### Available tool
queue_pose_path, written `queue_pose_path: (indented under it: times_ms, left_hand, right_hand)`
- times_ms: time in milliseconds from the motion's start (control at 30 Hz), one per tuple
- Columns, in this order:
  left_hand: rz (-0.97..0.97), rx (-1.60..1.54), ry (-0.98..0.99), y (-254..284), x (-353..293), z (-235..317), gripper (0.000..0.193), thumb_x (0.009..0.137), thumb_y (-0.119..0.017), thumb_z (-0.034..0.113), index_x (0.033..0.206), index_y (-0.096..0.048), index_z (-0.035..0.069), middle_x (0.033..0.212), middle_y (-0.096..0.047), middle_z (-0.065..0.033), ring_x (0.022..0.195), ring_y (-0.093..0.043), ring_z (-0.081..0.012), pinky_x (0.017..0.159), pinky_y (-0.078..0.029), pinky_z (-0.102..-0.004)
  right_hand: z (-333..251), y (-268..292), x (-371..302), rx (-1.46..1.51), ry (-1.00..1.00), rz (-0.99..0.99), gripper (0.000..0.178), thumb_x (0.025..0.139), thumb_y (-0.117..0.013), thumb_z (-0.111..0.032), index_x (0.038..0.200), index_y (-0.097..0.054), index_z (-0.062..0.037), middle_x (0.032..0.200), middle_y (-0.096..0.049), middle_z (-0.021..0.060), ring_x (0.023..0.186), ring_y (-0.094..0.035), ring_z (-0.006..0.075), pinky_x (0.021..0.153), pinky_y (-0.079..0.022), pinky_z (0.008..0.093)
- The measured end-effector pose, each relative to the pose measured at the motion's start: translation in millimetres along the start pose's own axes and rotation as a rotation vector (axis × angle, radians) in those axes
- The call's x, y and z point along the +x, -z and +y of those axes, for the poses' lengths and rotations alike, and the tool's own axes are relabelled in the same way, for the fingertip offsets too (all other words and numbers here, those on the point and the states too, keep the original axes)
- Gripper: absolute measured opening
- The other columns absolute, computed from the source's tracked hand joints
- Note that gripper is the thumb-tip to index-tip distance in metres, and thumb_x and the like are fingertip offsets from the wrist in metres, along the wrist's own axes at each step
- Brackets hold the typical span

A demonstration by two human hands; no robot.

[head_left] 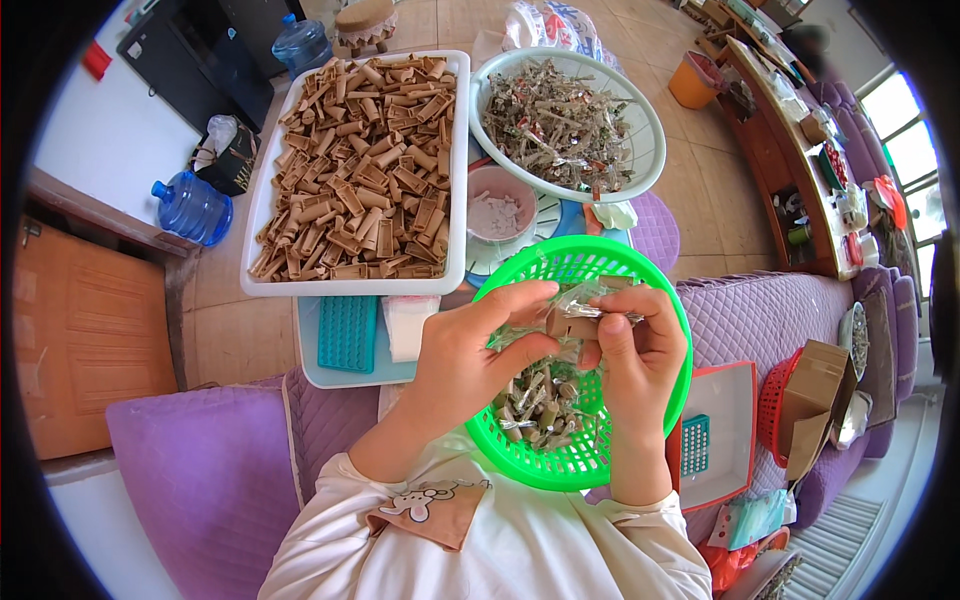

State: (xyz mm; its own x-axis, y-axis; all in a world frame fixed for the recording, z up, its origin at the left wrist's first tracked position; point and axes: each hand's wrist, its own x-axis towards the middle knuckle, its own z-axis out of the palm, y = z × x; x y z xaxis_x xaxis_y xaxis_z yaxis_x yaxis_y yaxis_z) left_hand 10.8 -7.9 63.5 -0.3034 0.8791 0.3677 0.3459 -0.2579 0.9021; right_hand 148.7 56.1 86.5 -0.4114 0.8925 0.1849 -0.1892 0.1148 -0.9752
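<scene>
Above a bright green plastic basket (477, 425), both my hands are closed around a small brown piece (570, 325) with crinkled clear film (572, 300) about it. My left hand (470, 345) pinches the film and the piece's left side between thumb and fingers. On the other side, my right hand (642, 350) grips the piece and twisted film with thumb and bent fingers. Inside the basket below lie several small brown pieces (548, 410) in twisted clear film. What exactly sits under my fingertips is partly hidden.
A white tray (255, 245) heaped with brown curved pieces (370, 170) stands far left. Beside it is a pale round basket (650, 150) of film-wrapped pieces. A pink bowl (490, 183) holds white bits. A teal mould tray (347, 335) lies nearer; an orange-rimmed box (735, 400) sits right.
</scene>
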Motion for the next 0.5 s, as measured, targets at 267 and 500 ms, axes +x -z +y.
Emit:
queue_pose_path:
  times_ms: [267, 500]
  left_hand:
    - [-0.037, -0.222, 0.109, -3.7, -2.3, 0.2, 0.056, 0.069, -0.071, 0.015, 0.118, -0.046, 0.005, 0.099, -0.061, -0.0140, 0.092, -0.061, -0.0227, 0.075, -0.050, -0.0297]
    - [-0.008, 0.000, -0.038, -5.5, -0.4, 0.7, 0.064, 0.067, -0.071, 0.013, 0.124, -0.041, 0.007, 0.098, -0.061, -0.0139, 0.084, -0.062, -0.0225, 0.070, -0.050, -0.0291]
  right_hand:
    - [4.4, 0.5, 2.2, 0.001, -0.039, -0.064, 0.006, 0.082, -0.053, -0.001, 0.088, -0.052, 0.0022, 0.080, -0.054, 0.0060, 0.060, -0.055, 0.0077, 0.049, -0.046, 0.0179]
    - [7.1, 0.4, 7.2, -0.059, -0.070, -0.053, 0.007, 0.080, -0.055, 0.001, 0.087, -0.053, 0.0018, 0.084, -0.054, 0.0052, 0.063, -0.056, 0.0075, 0.051, -0.047, 0.0183]
